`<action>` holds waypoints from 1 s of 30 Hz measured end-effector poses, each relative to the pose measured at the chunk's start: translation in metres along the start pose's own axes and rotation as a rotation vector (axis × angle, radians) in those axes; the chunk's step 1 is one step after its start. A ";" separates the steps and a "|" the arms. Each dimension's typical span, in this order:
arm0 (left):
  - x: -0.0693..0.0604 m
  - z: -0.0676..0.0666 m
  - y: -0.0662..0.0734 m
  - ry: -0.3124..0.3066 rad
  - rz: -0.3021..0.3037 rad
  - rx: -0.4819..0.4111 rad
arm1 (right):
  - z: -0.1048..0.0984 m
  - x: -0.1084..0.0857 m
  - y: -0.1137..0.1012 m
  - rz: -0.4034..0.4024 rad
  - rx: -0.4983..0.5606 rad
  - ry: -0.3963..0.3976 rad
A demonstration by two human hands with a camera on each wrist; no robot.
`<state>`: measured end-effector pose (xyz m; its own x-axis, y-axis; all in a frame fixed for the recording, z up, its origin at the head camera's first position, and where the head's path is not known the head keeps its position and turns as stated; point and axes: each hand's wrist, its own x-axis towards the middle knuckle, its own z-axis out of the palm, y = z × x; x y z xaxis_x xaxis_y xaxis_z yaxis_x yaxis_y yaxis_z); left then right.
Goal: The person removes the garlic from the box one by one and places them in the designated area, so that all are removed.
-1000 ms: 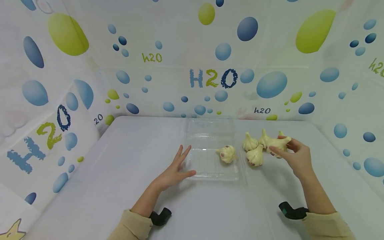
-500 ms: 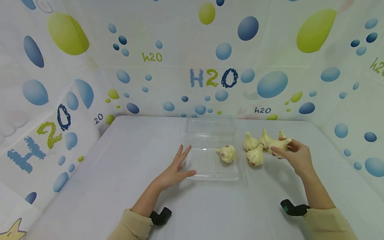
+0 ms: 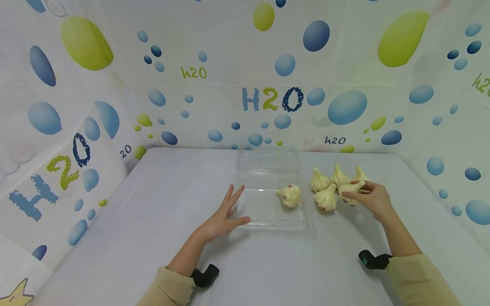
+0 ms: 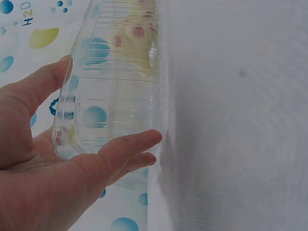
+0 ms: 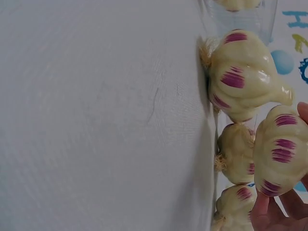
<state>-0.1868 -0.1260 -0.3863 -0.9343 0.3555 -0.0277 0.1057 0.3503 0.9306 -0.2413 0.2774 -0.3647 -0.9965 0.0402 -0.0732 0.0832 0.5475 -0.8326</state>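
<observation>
My right hand (image 3: 377, 199) pinches a garlic bulb (image 3: 350, 193) between thumb and fingers, tilted with its stem to the right. In the right wrist view this bulb (image 5: 281, 151) shows purple streaks and appears raised off the tabletop. My left hand (image 3: 220, 221) touches the left side of a clear plastic container (image 3: 264, 212), fingers spread and fairly straight. The left wrist view shows the fingers on both sides of the container's corner (image 4: 72, 139). Inside, toward the right, lies one garlic bulb (image 3: 289, 196) on its side.
Right of the container stand several more garlic bulbs, among them a front one (image 3: 325, 198), a back left one (image 3: 319, 181) and a far right one (image 3: 360, 173). The container's lid (image 3: 268, 160) lies folded back behind it. A patterned sheet (image 3: 214, 106) hangs behind the white table (image 3: 164, 191).
My right hand has drawn its garlic bulb slightly toward me and left, away from the back bulbs, which now show more fully. My left hand and the container have stayed put.
</observation>
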 end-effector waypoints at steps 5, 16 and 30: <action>0.000 0.000 0.002 -0.001 0.003 -0.003 | 0.001 0.004 0.002 -0.010 -0.026 -0.018; 0.002 0.001 0.000 0.000 -0.004 -0.013 | 0.006 0.011 0.001 0.074 -0.112 -0.045; 0.000 0.001 0.002 0.009 -0.004 -0.009 | 0.005 0.013 0.005 0.036 -0.179 -0.057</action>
<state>-0.1862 -0.1246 -0.3846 -0.9376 0.3465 -0.0282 0.0989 0.3438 0.9338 -0.2538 0.2765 -0.3722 -0.9905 0.0173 -0.1363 0.1108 0.6870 -0.7181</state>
